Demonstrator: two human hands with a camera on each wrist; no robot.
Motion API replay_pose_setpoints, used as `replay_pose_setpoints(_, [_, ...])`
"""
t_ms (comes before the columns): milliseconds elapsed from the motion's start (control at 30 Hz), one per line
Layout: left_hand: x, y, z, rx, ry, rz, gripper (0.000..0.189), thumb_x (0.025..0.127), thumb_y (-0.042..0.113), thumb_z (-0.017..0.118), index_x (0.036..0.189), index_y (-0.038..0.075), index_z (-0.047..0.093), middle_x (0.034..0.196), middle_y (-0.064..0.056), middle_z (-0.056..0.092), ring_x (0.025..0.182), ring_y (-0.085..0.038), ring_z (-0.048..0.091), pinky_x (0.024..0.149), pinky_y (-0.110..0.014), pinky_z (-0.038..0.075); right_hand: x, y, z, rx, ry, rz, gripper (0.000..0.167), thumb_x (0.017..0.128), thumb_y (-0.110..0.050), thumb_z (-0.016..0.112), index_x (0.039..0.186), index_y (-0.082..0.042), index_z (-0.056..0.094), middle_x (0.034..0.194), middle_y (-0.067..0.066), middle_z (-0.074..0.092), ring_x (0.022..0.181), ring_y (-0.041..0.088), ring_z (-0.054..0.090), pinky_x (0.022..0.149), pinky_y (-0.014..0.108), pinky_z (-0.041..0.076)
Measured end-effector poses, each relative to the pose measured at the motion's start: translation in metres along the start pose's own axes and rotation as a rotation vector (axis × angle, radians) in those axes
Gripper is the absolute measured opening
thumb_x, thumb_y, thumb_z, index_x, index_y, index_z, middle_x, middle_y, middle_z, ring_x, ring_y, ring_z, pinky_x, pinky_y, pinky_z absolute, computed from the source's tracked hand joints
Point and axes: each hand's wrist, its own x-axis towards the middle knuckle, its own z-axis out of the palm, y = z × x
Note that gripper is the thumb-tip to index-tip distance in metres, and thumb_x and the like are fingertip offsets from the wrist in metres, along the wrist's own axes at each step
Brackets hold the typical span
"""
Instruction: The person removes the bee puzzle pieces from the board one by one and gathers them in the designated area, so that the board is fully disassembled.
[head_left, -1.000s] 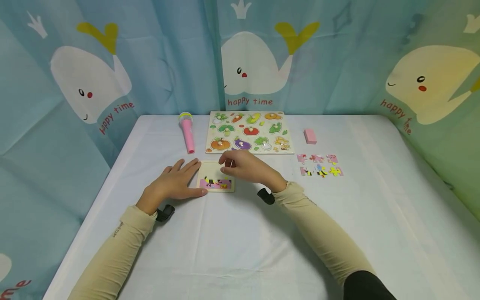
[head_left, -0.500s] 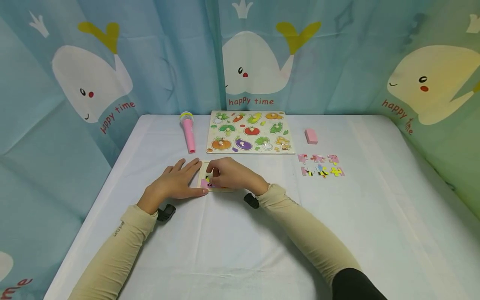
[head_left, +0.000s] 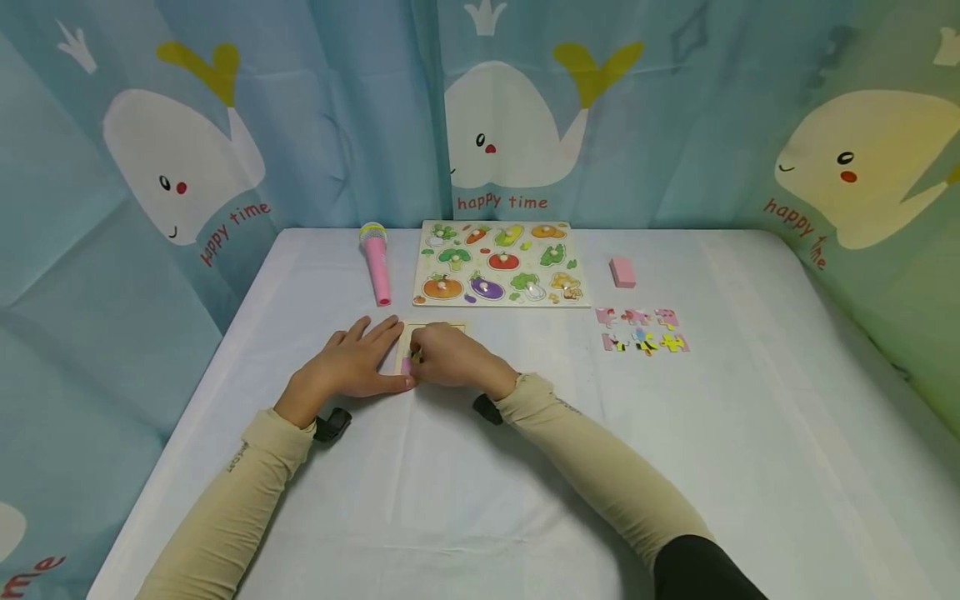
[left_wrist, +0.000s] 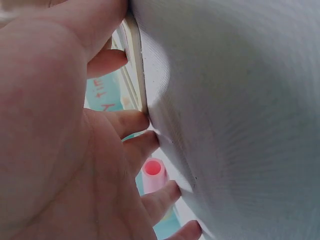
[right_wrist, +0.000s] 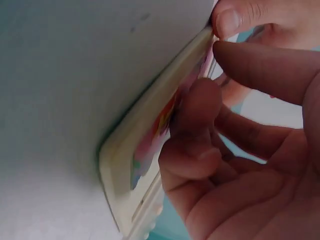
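My left hand (head_left: 347, 367) lies with spread fingers at the left side of a small wooden puzzle tray (head_left: 403, 343). Its thumb meets the near left corner and its index finger the far left one. Bent fingers of my right hand (head_left: 459, 358) press down over the tray's near left part, covering much of it. In the right wrist view, the fingertips touch colourful puzzle pieces (right_wrist: 150, 142) set along the near side of the tray; nothing shows between thumb and fingers. More loose jigsaw pieces (head_left: 643, 342) lie in two rows on the right.
A pink toy microphone (head_left: 378, 271) lies behind my left hand. At the back is a vegetable peg puzzle board (head_left: 502, 262), with a pink block (head_left: 622, 272) to its right. A whale-print curtain (head_left: 360, 117) hangs behind the white-covered table (head_left: 750, 450).
My right hand has moved left and down from above the tray's right side onto its near left part, its fingers curling more. The left hand has stayed in place.
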Motion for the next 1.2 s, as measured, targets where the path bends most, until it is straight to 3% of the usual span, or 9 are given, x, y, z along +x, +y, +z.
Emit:
replay_pose_setpoints(200, [-0.0006,0.0003,-0.0011,0.006,0.007,0.010,0.099,0.100,0.061,0.064,0.170,0.003,0.025,0.177,-0.015,0.019,0.159,-0.052,0.012,0.120,-0.071,0.020,0.0006,-0.0034,0.0037,-0.060,0.018,0.041,0.016,0.099,-0.010,0.075,0.108,0.003,0.072,0.098,0.010,0.068,0.092,0.021,0.059,0.080,0.034,0.051])
replay_pose_setpoints(467, [-0.0004,0.0016,-0.0009,0.018,0.004,-0.003,0.098,0.100,0.060,0.065,0.170,0.004,0.024,0.177,-0.015,0.019,0.159,-0.050,0.012,0.121,-0.070,0.020,-0.0042,-0.0041,0.0054,-0.037,0.056,0.063,0.022,0.099,-0.011,0.077,0.114,0.002,0.068,0.106,0.013,0.062,0.092,0.022,0.057,0.077,0.034,0.050])
replay_pose_setpoints(933, [-0.0002,0.0017,-0.0004,0.018,0.001,-0.006,0.099,0.100,0.062,0.064,0.170,0.004,0.025,0.177,-0.015,0.018,0.159,-0.051,0.012,0.121,-0.071,0.019,-0.0049,0.0024,0.0046,0.154,0.108,0.010,0.016,0.097,0.000,0.075,0.107,-0.002,0.062,0.089,0.005,0.062,0.080,0.018,0.056,0.071,0.028,0.045])
replay_pose_setpoints(1200, [0.0007,0.0017,0.0002,0.023,-0.005,-0.015,0.100,0.100,0.063,0.063,0.171,0.005,0.023,0.178,-0.014,0.017,0.160,-0.050,0.012,0.121,-0.070,0.019,-0.0063,0.0053,0.0014,0.205,0.175,-0.033,0.010,0.096,0.004,0.070,0.101,-0.003,0.064,0.091,0.004,0.068,0.080,0.015,0.059,0.073,0.025,0.048])
